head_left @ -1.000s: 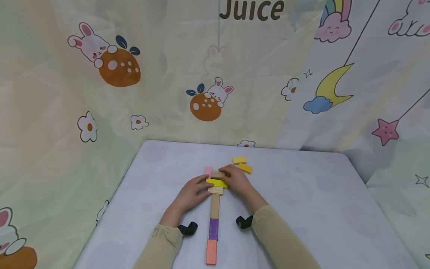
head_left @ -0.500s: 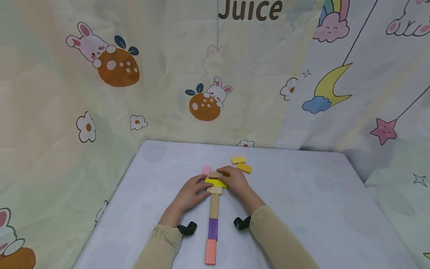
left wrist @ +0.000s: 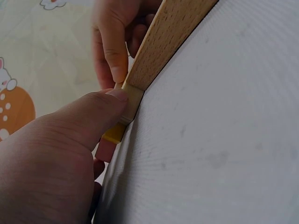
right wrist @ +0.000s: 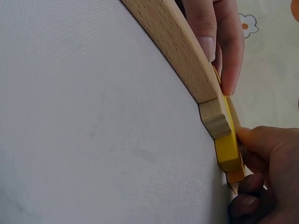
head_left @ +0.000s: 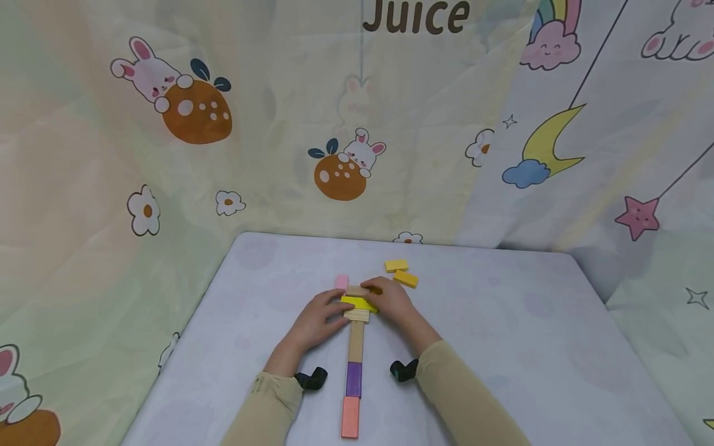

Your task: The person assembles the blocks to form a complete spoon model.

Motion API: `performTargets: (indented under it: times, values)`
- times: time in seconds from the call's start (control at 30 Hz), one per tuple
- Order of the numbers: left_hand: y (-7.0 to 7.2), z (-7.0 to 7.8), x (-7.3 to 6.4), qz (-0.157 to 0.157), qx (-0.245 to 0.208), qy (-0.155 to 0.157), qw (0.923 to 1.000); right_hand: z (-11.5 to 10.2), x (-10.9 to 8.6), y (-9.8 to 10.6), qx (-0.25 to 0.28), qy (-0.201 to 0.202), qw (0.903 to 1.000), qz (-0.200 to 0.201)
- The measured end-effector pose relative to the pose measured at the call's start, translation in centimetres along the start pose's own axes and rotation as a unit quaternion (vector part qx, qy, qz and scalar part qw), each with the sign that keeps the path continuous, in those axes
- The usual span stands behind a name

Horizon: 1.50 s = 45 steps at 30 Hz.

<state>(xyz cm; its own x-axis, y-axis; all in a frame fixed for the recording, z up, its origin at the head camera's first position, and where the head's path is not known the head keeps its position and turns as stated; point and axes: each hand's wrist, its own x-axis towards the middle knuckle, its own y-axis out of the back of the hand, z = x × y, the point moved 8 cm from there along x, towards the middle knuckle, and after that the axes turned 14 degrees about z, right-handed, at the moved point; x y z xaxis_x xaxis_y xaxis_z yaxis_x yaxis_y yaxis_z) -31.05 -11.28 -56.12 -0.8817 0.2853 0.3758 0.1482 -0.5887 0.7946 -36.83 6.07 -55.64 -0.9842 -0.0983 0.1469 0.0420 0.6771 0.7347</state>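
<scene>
In the head view, a bright yellow block [head_left: 356,303] lies crosswise at the far end of a row of blocks. Just behind it is a plain wooden block [head_left: 356,290], its right end pinched by my right hand [head_left: 392,301]. My left hand [head_left: 317,318] rests at the left side, its fingers extended over the yellow block's end. Its thumb touches the end of the pale wooden blocks [head_left: 357,315] in front, as the left wrist view also shows. A pink block [head_left: 342,282] stands beside the left fingertips.
Toward me the row continues with a long wooden block [head_left: 356,342], a purple block [head_left: 354,379] and a salmon block [head_left: 350,417]. Two loose yellow-orange blocks [head_left: 406,279] lie beyond my right hand. A printed cloth [head_left: 279,124] hangs behind the white table [head_left: 502,347].
The plain wooden block in my right hand has shifted very slightly toward the yellow block. The left hand stays in place.
</scene>
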Motion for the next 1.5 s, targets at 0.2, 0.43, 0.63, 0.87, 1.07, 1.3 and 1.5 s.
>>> performTargets:
  times: [0.2,0.43,0.63,0.87,1.07,1.3,1.5]
  values:
    - [-0.1,0.0,0.1,0.002,0.003,-0.006,1.0,0.3,0.0,0.2,0.002,0.003,0.9999,-0.012]
    - [-0.2,-0.1,0.0,-0.002,0.003,0.004,1.0,0.7,-0.1,0.2,0.003,0.004,0.9996,-0.026]
    - [-0.3,-0.2,0.0,-0.002,0.004,0.006,1.0,0.7,0.0,0.5,-0.008,0.01,0.9997,-0.019]
    - [-0.7,-0.5,0.0,-0.006,0.012,0.013,0.9998,1.1,0.0,1.2,-0.028,0.001,0.9994,0.021]
    - [-0.6,-0.5,0.0,-0.005,0.013,0.009,0.9999,1.2,-0.1,1.1,-0.008,0.0,0.9998,0.016]
    - [-0.6,-0.6,-0.1,-0.007,0.011,0.014,0.9998,1.3,-0.1,0.8,0.006,-0.005,1.0,-0.001]
    - [-0.6,-0.5,0.0,-0.006,0.012,0.01,0.9999,1.2,0.0,0.8,-0.001,0.009,0.9999,-0.005]
